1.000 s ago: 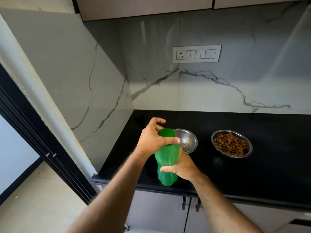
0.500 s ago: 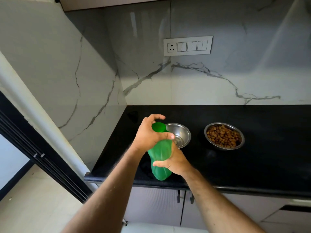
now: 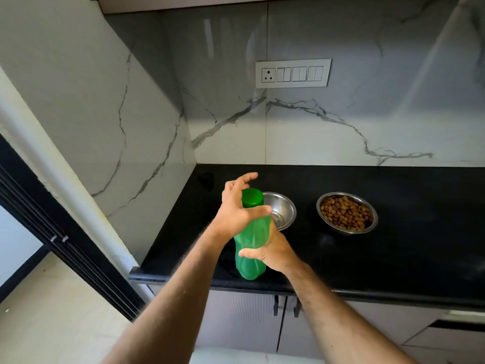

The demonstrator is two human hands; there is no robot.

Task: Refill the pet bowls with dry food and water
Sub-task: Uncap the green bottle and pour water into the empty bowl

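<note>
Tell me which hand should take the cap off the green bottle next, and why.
The left hand. Its fingers are spread beside the cap at the top of the green bottle, while the right hand is wrapped around the bottle's lower body, steadying it upright near the empty bowl.

Left hand (image 3: 237, 210) loosened off green cap (image 3: 252, 197): fingers, curled over the top 1.0 s and 0.5 s ago, now splayed upward toward frame centre, cap top exposed; thumb alone laid across bottle (image 3: 251, 245) neck. Camera tilted up over the sequence: switch panel (image 3: 293, 73) lower in frame than 0.5 s ago, more wall showing above. Bottle leaning slightly more rightward at the top.
</note>
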